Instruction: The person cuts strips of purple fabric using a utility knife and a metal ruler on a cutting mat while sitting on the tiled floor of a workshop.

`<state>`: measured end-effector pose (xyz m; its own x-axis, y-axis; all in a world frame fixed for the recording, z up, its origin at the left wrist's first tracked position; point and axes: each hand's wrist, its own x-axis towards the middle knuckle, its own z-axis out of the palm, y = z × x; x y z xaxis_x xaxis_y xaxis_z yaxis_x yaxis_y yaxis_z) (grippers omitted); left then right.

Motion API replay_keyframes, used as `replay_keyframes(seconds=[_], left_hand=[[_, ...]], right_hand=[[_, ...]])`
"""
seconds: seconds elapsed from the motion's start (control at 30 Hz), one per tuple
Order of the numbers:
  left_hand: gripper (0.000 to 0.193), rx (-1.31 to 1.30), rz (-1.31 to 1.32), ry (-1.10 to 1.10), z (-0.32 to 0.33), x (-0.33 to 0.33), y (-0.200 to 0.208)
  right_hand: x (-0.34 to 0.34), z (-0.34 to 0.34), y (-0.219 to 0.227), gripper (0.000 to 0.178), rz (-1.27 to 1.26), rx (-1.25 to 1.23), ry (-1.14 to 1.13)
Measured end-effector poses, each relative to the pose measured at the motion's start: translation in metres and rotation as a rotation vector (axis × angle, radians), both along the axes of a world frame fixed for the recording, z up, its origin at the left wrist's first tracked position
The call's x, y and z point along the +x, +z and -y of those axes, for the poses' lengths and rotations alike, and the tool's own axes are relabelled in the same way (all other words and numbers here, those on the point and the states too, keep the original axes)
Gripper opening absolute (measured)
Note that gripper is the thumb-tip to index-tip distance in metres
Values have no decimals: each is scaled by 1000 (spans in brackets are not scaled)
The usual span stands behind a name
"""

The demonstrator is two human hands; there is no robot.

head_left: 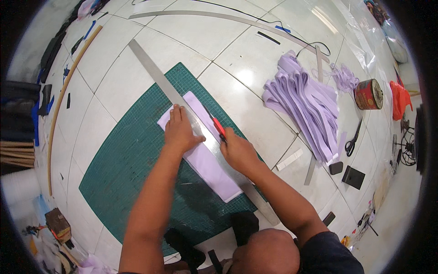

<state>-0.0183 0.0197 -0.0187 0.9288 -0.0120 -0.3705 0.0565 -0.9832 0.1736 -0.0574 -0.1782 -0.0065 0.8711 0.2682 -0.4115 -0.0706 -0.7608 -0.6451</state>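
Observation:
A strip of pale lilac fabric (pixel 207 165) lies on a green cutting mat (pixel 132 155) on the tiled floor. A long metal ruler (pixel 159 80) runs diagonally across the fabric. My left hand (pixel 179 130) presses flat on the fabric and the ruler's edge, fingers together. My right hand (pixel 237 150) grips a red-handled cutter (pixel 218 124), its blade against the ruler's right side at the fabric.
A pile of cut lilac strips (pixel 305 102) lies to the right, with a red tin (pixel 369 93), black scissors (pixel 352 139) and small black blocks (pixel 353 176) beyond it. Another long metal ruler (pixel 219 17) and a wooden stick (pixel 64 91) lie on the floor.

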Motion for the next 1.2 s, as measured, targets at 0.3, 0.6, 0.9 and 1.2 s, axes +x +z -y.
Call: replay_keyframes(seconds=[0.3, 0.6, 0.9, 1.2], left_hand=[[129, -89, -46, 36, -9, -8, -3], [130, -107, 5, 52, -11, -7, -11], [139, -45, -125, 76, -1, -1, 0], [138, -21, -179, 58, 0, 9, -1]], right_hand=[[40, -65, -21, 25, 129, -63, 139], [42, -69, -24, 33, 164, -114, 154], [31, -40, -14, 22, 31, -130, 191], [-30, 14, 27, 21, -110, -224, 179]])
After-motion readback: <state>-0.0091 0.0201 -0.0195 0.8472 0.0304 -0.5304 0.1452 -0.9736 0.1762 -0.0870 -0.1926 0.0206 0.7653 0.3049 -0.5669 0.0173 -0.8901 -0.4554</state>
